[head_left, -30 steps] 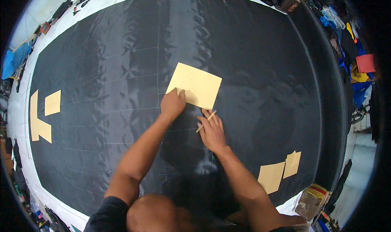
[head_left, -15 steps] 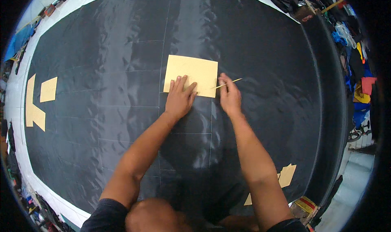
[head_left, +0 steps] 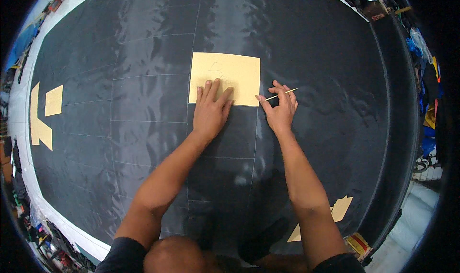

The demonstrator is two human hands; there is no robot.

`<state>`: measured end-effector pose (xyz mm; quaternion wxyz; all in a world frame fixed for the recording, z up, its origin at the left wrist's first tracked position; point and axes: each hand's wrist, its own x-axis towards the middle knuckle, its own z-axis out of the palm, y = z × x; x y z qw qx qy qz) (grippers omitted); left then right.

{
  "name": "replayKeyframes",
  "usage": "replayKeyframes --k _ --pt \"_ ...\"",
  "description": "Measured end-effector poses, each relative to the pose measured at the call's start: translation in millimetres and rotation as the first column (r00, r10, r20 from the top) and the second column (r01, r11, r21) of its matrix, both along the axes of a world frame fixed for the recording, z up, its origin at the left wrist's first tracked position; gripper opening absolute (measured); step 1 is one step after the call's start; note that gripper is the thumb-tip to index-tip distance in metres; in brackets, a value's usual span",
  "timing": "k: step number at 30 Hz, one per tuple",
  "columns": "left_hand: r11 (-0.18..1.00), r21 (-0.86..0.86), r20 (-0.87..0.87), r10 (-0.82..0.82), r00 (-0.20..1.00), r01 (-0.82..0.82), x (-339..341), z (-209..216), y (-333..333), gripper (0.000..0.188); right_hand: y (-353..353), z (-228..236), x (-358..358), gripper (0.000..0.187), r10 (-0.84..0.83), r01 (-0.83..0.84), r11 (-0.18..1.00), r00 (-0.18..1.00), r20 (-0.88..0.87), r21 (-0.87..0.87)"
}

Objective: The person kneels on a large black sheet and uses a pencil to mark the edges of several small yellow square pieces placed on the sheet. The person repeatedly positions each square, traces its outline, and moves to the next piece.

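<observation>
A pale yellow rectangular card (head_left: 239,74) with faint handwritten marks lies flat on a large black sheet (head_left: 326,143) ruled with thin light lines. My left hand (head_left: 209,112) rests open on the lower part of the card, fingers spread and pressing it flat. Just beyond the card's right edge, my right hand (head_left: 281,112) grips a thin pale stick (head_left: 293,89), pen-like, between its curled fingers. The right thumb tip is at the card's edge, near its lower right corner. Which end of the stick is a tip I cannot tell.
Several smaller yellow card pieces (head_left: 54,100) lie at the far left. More card pieces (head_left: 342,209) sit at the lower right, partly behind my right forearm. A thick black fold (head_left: 395,105) runs along the sheet's right side. Assorted clutter lines the surrounding floor.
My right hand has shifted a little to the right, and its fingers have opened and lifted around the stick. The left hand stays on the card. The whole view has moved slightly.
</observation>
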<state>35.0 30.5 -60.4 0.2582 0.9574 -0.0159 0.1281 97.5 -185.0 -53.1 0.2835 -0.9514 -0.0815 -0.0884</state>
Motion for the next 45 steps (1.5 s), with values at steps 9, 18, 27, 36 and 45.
replayKeyframes --k 9,18,27,36,45 --pt "1.0 -0.012 0.011 -0.002 1.0 0.002 1.6 1.3 0.9 0.042 -3.1 -1.6 1.4 0.043 0.01 -0.01 1.0 0.998 0.069 0.002" --pt "1.0 -0.015 0.003 0.006 1.0 -0.006 -3.2 -1.2 2.4 0.04 -2.6 -4.8 0.8 0.044 0.056 -0.053 0.998 0.994 0.093 -0.034" --pt "0.999 -0.034 0.045 0.021 0.999 -0.02 -2.8 -0.5 1.7 0.04 -0.9 -3.4 -0.3 0.043 0.031 -0.028 0.999 0.998 0.055 -0.043" --pt "0.999 -0.024 0.056 0.022 0.998 -0.02 -3.3 -5.4 0.4 0.041 -3.1 -3.3 -0.3 0.043 0.03 -0.028 0.998 0.998 0.049 -0.049" --pt "0.984 0.175 -0.253 0.026 0.967 0.019 15.9 31.5 -1.2 0.065 -6.9 -5.4 0.5 0.044 0.029 -0.026 0.999 0.998 0.06 -0.044"
